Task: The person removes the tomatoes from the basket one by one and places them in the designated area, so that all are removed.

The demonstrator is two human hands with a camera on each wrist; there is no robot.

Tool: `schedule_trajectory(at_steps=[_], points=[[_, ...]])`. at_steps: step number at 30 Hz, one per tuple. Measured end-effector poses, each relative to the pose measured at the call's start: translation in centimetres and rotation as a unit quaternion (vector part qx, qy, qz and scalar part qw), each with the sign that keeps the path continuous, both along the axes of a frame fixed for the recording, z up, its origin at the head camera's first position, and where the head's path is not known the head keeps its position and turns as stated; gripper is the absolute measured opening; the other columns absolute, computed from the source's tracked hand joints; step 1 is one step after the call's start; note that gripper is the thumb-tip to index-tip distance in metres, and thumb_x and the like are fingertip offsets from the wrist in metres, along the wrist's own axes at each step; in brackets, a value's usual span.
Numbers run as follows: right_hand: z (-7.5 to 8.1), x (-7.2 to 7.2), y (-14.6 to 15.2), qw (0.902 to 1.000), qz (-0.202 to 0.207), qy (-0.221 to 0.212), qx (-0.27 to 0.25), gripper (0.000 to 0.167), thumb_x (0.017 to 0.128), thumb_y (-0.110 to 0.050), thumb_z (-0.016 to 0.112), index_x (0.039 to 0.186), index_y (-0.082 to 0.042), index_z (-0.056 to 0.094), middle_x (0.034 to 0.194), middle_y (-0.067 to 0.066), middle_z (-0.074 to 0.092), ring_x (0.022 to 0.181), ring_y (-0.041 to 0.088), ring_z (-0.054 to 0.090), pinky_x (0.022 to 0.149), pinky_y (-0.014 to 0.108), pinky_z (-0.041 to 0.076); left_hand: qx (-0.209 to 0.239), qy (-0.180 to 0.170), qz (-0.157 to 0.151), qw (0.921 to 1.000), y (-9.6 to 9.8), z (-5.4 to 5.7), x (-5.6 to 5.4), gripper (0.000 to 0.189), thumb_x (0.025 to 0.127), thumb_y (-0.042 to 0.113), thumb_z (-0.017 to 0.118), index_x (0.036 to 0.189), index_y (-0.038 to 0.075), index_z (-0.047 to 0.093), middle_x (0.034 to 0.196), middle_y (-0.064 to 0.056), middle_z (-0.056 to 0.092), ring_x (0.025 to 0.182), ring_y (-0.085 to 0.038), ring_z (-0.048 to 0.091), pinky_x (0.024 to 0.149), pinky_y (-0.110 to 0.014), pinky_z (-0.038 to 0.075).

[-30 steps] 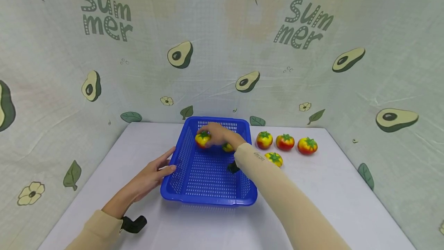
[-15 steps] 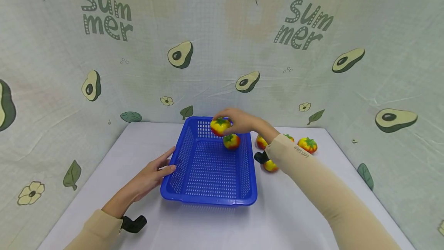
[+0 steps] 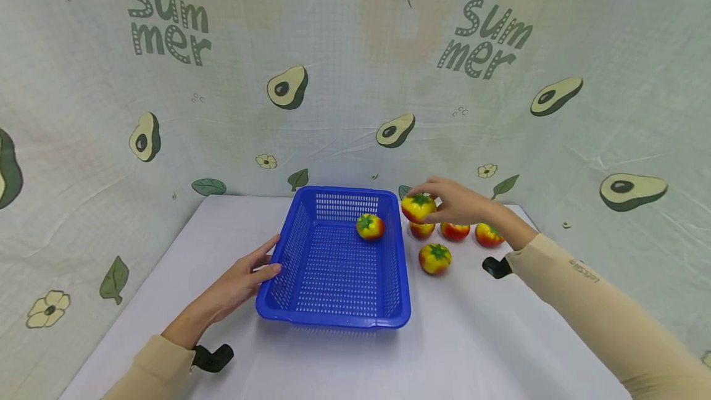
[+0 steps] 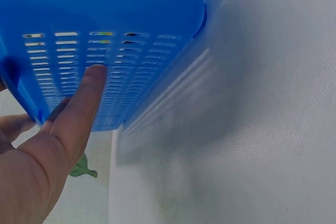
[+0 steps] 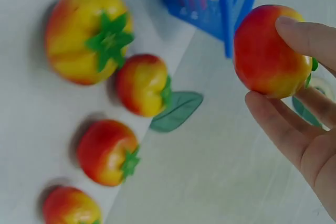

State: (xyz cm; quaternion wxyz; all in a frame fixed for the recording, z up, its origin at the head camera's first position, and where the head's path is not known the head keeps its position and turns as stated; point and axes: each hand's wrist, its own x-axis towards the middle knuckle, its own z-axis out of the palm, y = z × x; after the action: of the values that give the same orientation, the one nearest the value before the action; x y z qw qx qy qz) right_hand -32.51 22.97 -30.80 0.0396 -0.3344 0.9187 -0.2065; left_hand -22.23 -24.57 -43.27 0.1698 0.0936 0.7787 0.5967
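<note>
A blue mesh basket point(image 3: 333, 320) stands mid-table with one red-and-yellow tomato point(image 3: 370, 227) inside, near its back right corner. My left hand point(image 3: 244, 276) holds the basket's left side, its thumb at the rim; in the left wrist view a finger point(image 4: 89, 93) lies straight against the slotted outer wall. Just beyond the right rim, my right hand point(image 3: 458, 202) grips another tomato point(image 3: 418, 208) between thumb and fingers, raised above the table. The right wrist view shows this tomato's red side point(image 5: 268, 51), with its green leafy top turned toward the palm.
Right of the basket, a tomato point(image 3: 435, 259) lies in front of a short row of others, including a middle one point(image 3: 455, 232) and a right one point(image 3: 489, 236). Behind the white table point(image 3: 472, 338) hangs a cloth point(image 3: 344, 79) printed with avocados.
My right hand has lifted a tomato from the basket and carried it right, over the rim. The tomato in the basket has come into full view. My left hand has stayed put.
</note>
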Motion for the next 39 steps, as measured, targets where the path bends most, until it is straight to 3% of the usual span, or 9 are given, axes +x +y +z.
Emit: schedule_trajectory(at_steps=[14, 20, 27, 39], points=[[-3.8, 2.3, 8.3, 0.9969, -0.078, 0.005, 0.013, 0.051, 0.091, -0.009, 0.083, 0.140, -0.010, 0.068, 0.128, 0.016, 0.064, 0.112, 0.033, 0.062, 0.091, 0.051, 0.063, -0.008, -0.001, 0.004, 1.0000, 0.1, 0.2, 0.1, 0.081, 0.109, 0.039, 0.061, 0.173, 0.029, 0.012, 0.167, -0.028, 0.030, 0.143, -0.045, 0.049, 0.115, -0.058, 0.047], [-5.7, 3.1, 10.8, 0.9960, -0.088, 0.002, 0.013, 0.052, 0.090, -0.010, 0.085, 0.140, -0.008, 0.068, 0.131, 0.019, 0.065, 0.114, 0.034, 0.062, 0.097, 0.058, 0.059, -0.008, 0.000, 0.002, 1.0000, 0.1, 0.1, 0.1, 0.081, 0.109, 0.038, 0.061, 0.173, 0.028, 0.011, 0.168, -0.028, 0.029, 0.145, -0.046, 0.047, 0.116, -0.059, 0.045], [-8.0, 3.7, 12.5, 0.9948, -0.099, -0.025, 0.002, 0.054, 0.092, -0.013, 0.084, 0.142, -0.007, 0.066, 0.136, 0.022, 0.062, 0.120, 0.039, 0.060, 0.100, 0.063, 0.056, -0.007, 0.003, 0.000, 1.0000, 0.1, 0.1, -0.1, 0.081, 0.109, 0.038, 0.061, 0.173, 0.029, 0.011, 0.168, -0.028, 0.029, 0.145, -0.046, 0.047, 0.117, -0.060, 0.044], [-11.4, 4.1, 13.2, 0.9949, -0.089, -0.040, -0.024, 0.055, 0.093, -0.014, 0.083, 0.144, -0.006, 0.064, 0.141, 0.021, 0.061, 0.120, 0.037, 0.060, 0.095, 0.053, 0.061, -0.008, 0.003, 0.000, 1.0000, 0.0, 0.0, 0.0, 0.082, 0.109, 0.038, 0.062, 0.173, 0.029, 0.011, 0.167, -0.028, 0.030, 0.142, -0.044, 0.050, 0.115, -0.057, 0.047]])
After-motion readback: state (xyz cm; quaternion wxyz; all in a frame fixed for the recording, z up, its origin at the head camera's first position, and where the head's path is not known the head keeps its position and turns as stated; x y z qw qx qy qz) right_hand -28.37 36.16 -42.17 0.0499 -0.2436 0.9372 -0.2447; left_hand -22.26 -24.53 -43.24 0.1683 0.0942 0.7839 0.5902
